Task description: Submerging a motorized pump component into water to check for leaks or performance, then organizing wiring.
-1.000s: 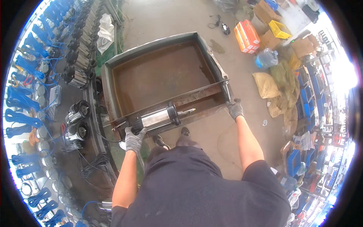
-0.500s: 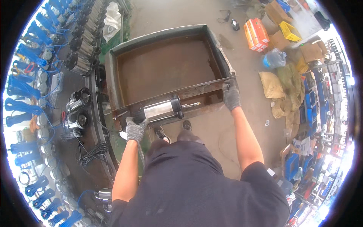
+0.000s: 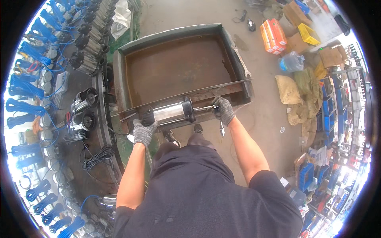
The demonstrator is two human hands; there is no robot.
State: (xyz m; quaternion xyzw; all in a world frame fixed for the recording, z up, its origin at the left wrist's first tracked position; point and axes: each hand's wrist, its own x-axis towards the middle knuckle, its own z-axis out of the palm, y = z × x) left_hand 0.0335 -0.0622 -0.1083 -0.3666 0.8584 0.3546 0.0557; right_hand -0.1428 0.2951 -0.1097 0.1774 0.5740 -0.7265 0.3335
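A silver cylinder with black end caps, which looks like a submersible pump motor (image 3: 170,111), lies across the near ledge of a metal tank (image 3: 235,59). My left hand (image 3: 143,132), in a grey knit glove, is closed on its black left end. A thin metal rod sticks out from its right end. At the tip of that rod is my right hand (image 3: 224,111), gloved too, closed around a small tool with a shiny metal fitting (image 3: 222,129) hanging below the fist. My palm hides most of this tool, so its kind is not clear.
Brownish liquid covers the tank's bottom. An open-end wrench (image 3: 241,60) rests on the right rim. Left of me, a bench (image 3: 101,137) bears motors and coiled cables. Orange boxes (image 3: 273,36), a clear plastic water jug (image 3: 291,62) and sacks (image 3: 289,90) are on the floor at right.
My right hand has left the tank's near right corner and moved left to the rod's tip, where the tool now shows in it. My left hand stays on the cylinder's left end.
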